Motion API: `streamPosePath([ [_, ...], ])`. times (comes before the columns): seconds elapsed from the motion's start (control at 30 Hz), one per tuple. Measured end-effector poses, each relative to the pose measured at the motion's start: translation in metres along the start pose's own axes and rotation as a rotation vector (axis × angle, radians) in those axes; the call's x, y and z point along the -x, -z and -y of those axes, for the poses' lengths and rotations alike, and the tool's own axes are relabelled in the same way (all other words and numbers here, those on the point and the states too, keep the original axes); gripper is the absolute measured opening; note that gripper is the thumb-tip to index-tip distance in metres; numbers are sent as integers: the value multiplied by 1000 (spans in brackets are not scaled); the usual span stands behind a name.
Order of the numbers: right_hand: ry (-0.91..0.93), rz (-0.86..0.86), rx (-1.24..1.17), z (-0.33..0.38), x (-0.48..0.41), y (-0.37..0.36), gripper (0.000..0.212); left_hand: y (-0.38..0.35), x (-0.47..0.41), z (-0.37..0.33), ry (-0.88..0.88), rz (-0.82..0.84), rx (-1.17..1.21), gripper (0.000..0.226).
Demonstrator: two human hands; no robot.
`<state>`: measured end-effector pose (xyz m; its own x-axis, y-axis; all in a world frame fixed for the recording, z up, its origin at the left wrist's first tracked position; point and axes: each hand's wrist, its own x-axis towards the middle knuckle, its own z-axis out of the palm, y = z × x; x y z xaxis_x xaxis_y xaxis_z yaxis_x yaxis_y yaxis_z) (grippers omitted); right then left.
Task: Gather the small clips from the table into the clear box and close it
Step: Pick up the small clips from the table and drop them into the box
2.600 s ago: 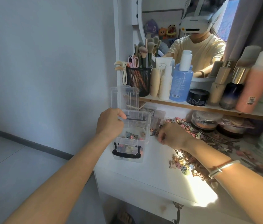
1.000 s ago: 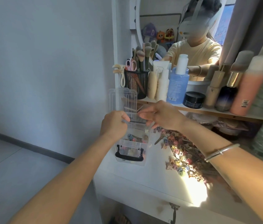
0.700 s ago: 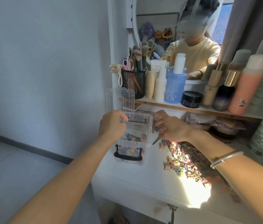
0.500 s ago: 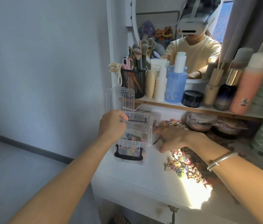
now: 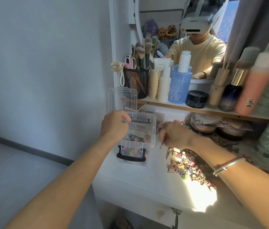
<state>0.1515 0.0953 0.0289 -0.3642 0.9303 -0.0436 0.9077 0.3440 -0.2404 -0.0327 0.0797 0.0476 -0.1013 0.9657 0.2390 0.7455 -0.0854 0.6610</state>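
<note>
A clear box (image 5: 152, 129) with black latches stands near the table's left edge, its lid (image 5: 122, 99) raised behind it. Some colourful clips lie inside. My left hand (image 5: 114, 125) grips the box's left rim. My right hand (image 5: 174, 134) rests on the table just right of the box, fingers pinched on a thin hair clip (image 5: 163, 142). A pile of small colourful clips (image 5: 188, 164) lies on the table in front of that hand, partly in sunlight.
The white table (image 5: 147, 179) ends at its left edge beside the box. A shelf (image 5: 196, 109) above holds bottles, a black jar and a mesh brush cup (image 5: 136, 81). Round compacts (image 5: 204, 124) sit under the shelf. A mirror stands behind.
My right hand went from over the box down to the table at its right and closed its fingers on a thin clip. My left hand stayed on the box.
</note>
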Motion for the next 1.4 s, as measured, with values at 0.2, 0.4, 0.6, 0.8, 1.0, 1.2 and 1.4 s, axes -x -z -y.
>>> streamPosePath([
  [0.2, 21, -264, -752, 20, 12, 54, 19, -2, 3, -3, 1, 17, 19, 34],
  [0.4, 36, -103, -551, 31, 11, 48, 40, -3, 7, -8, -5, 15, 31, 34],
  [0.6, -108, 90, -183, -6, 14, 17, 50, -2, 7, -6, -2, 3, 26, 34],
  [0.8, -71, 273, 130, -12, 1, -6, 66, -2, 6, -7, -4, 1, 22, 33],
  [1.0, 30, 101, 73, -6, 0, -11, 26, -4, 4, -6, -2, 5, 17, 34],
  [1.2, 17, -14, -6, -9, 8, 5, 15, -3, 5, -7, -12, 11, 16, 33],
  [1.4, 2, -269, -355, -2, 18, 60, 33, -4, 5, -6, -13, 15, 10, 33],
])
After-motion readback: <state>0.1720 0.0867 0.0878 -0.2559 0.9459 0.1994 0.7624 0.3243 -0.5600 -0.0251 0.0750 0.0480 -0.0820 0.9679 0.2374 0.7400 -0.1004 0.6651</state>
